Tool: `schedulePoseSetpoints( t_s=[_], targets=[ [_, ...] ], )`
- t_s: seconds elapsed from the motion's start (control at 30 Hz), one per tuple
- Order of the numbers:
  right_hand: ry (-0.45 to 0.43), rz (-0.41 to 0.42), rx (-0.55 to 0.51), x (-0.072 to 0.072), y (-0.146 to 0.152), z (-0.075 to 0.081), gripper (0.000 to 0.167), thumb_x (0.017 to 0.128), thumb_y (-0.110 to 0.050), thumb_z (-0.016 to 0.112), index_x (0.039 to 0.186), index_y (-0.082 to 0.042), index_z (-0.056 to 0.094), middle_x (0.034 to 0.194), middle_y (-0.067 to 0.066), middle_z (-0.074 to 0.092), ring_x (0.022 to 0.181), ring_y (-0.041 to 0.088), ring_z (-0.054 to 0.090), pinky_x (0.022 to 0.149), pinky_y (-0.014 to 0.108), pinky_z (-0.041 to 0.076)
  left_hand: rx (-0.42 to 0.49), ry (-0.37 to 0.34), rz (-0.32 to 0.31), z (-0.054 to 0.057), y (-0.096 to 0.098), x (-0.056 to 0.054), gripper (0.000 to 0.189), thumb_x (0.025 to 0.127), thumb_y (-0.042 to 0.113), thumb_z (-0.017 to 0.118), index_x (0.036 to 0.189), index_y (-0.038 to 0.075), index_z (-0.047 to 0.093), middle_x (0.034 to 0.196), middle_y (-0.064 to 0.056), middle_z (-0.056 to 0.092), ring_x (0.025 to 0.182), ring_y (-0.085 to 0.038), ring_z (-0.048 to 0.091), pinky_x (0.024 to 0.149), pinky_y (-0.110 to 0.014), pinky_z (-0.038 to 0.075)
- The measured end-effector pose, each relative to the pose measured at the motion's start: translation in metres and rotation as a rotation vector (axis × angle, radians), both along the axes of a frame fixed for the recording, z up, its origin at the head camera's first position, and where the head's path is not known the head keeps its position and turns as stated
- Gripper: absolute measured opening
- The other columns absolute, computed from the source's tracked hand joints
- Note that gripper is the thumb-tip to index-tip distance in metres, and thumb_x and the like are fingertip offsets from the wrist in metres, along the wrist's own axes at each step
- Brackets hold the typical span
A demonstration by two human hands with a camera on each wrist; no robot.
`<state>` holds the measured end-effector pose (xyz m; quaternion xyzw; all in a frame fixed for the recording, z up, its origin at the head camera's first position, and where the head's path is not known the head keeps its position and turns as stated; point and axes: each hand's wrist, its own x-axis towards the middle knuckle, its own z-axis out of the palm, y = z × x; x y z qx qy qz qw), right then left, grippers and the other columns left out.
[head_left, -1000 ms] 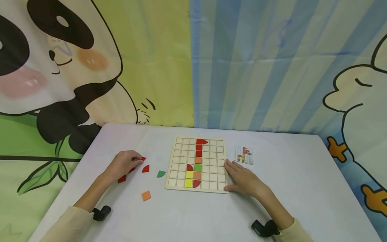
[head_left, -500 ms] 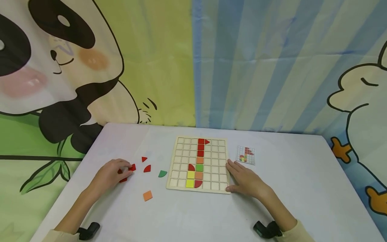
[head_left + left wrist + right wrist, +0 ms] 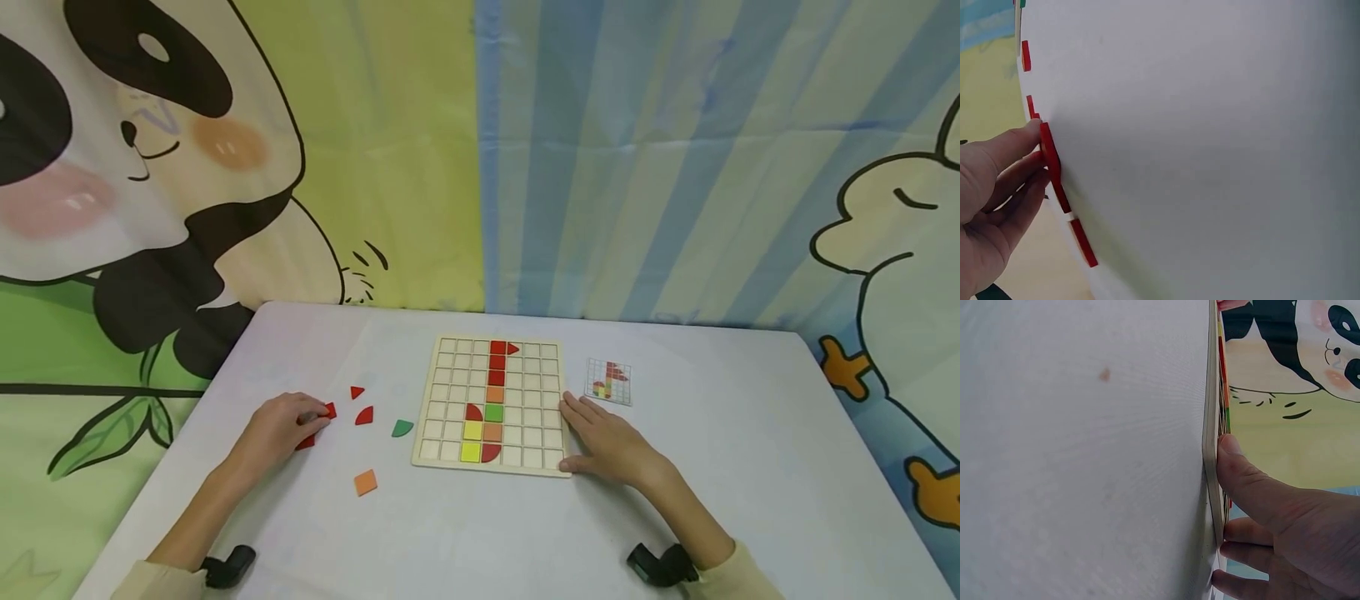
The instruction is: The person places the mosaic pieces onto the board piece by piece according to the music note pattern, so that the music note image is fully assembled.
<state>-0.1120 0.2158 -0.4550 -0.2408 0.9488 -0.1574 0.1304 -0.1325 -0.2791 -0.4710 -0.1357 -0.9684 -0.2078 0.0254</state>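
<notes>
In the head view my left hand (image 3: 272, 432) is at the left of the table among loose red pieces. The left wrist view shows its thumb and fingertips pinching a red tile (image 3: 1052, 156), seen edge-on, its outline partly hidden. A red piece (image 3: 331, 410) lies just beyond the fingertips, and another red piece (image 3: 306, 442) pokes out below them. My right hand (image 3: 606, 442) rests along the right edge of the wooden grid board (image 3: 435, 400), fingers extended and thumb at the near corner. Red, orange, green and yellow pieces fill some middle cells of the board.
Between left hand and board lie a red triangle (image 3: 357, 392), a red quarter-circle (image 3: 364, 415), a green quarter-circle (image 3: 402, 427) and an orange square (image 3: 365, 482). A small pattern card (image 3: 609, 382) lies right of the board. A printed curtain (image 3: 405, 167) hangs behind the table.
My left hand has drawn back from the red triangle, toward the near left, to the other red pieces, and has stayed there since half a second ago. The right hand keeps its place.
</notes>
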Motion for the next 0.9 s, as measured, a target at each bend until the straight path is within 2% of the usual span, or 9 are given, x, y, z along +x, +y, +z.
schedulePoseSetpoints(
  t_s=[0.13, 0.27, 0.33, 0.43, 0.57, 0.67, 0.77, 0.9],
  targets=[
    [-0.002, -0.001, 0.003, -0.001, 0.001, 0.000, 0.089, 0.090, -0.041, 0.078, 0.154, 0.006, 0.040, 0.164, 0.024, 0.035, 0.150, 0.047, 0.036, 0.117, 0.061, 0.037, -0.025, -0.018, -0.016, 0.009, 0.007, -0.007, 0.011, 0.084, 0.007, 0.085, 0.095, 0.006, 0.082, 0.095, -0.009, 0.078, 0.090, -0.028, 0.069, 0.079, -0.044, 0.062],
    [-0.005, -0.005, 0.009, -0.001, 0.001, 0.000, 0.089, 0.090, -0.041, 0.078, 0.154, 0.007, 0.039, 0.164, 0.024, 0.035, 0.150, 0.047, 0.036, 0.117, 0.062, 0.037, 0.017, -0.019, -0.083, 0.019, 0.030, -0.026, 0.015, 0.085, 0.009, 0.085, 0.099, 0.005, 0.082, 0.097, -0.011, 0.079, 0.095, -0.032, 0.072, 0.086, -0.051, 0.060],
    [-0.006, -0.006, 0.008, 0.000, 0.002, 0.000, 0.089, 0.090, -0.041, 0.078, 0.155, 0.007, 0.039, 0.164, 0.024, 0.035, 0.150, 0.047, 0.036, 0.117, 0.062, 0.037, 0.059, -0.024, -0.141, 0.022, 0.052, -0.036, 0.016, 0.085, 0.009, 0.085, 0.101, 0.006, 0.082, 0.099, -0.009, 0.080, 0.097, -0.030, 0.073, 0.087, -0.050, 0.060],
    [-0.008, -0.010, 0.007, 0.000, 0.003, 0.000, 0.090, 0.089, -0.040, 0.078, 0.155, 0.007, 0.039, 0.164, 0.024, 0.035, 0.150, 0.047, 0.036, 0.117, 0.062, 0.036, 0.103, -0.037, -0.261, 0.026, 0.096, -0.052, 0.014, 0.086, 0.010, 0.083, 0.101, 0.008, 0.082, 0.101, -0.005, 0.080, 0.099, -0.026, 0.074, 0.089, -0.046, 0.060],
    [-0.010, -0.015, 0.000, 0.000, 0.003, 0.000, 0.090, 0.089, -0.040, 0.078, 0.155, 0.007, 0.038, 0.164, 0.024, 0.034, 0.150, 0.047, 0.034, 0.117, 0.062, 0.036, 0.090, -0.037, -0.438, 0.027, 0.161, -0.078, 0.011, 0.091, 0.013, 0.080, 0.100, 0.009, 0.082, 0.103, -0.004, 0.080, 0.101, -0.023, 0.074, 0.094, -0.043, 0.058],
    [-0.017, -0.009, -0.012, -0.001, 0.001, -0.001, 0.090, 0.090, -0.041, 0.078, 0.155, 0.007, 0.038, 0.164, 0.024, 0.034, 0.151, 0.047, 0.033, 0.117, 0.063, 0.035, 0.050, -0.032, -0.552, 0.023, 0.198, -0.096, 0.009, 0.094, 0.017, 0.077, 0.098, 0.010, 0.081, 0.098, -0.002, 0.079, 0.094, -0.019, 0.072, 0.093, -0.038, 0.057],
    [-0.031, -0.011, -0.012, -0.001, 0.000, -0.001, 0.090, 0.090, -0.041, 0.078, 0.155, 0.007, 0.037, 0.165, 0.024, 0.033, 0.151, 0.047, 0.033, 0.117, 0.064, 0.035, 0.013, -0.058, -0.622, 0.016, 0.222, -0.107, 0.011, 0.097, 0.018, 0.074, 0.097, 0.011, 0.081, 0.094, -0.001, 0.078, 0.085, -0.015, 0.068, 0.088, -0.034, 0.056],
    [-0.042, -0.022, 0.003, -0.001, 0.002, 0.001, 0.091, 0.090, -0.041, 0.078, 0.156, 0.007, 0.037, 0.166, 0.023, 0.033, 0.152, 0.046, 0.032, 0.118, 0.062, 0.035, 0.000, -0.070, -0.639, 0.010, 0.239, -0.114, 0.012, 0.099, 0.019, 0.072, 0.098, 0.012, 0.081, 0.090, 0.001, 0.076, 0.077, -0.010, 0.061, 0.085, -0.031, 0.054]
  ],
)
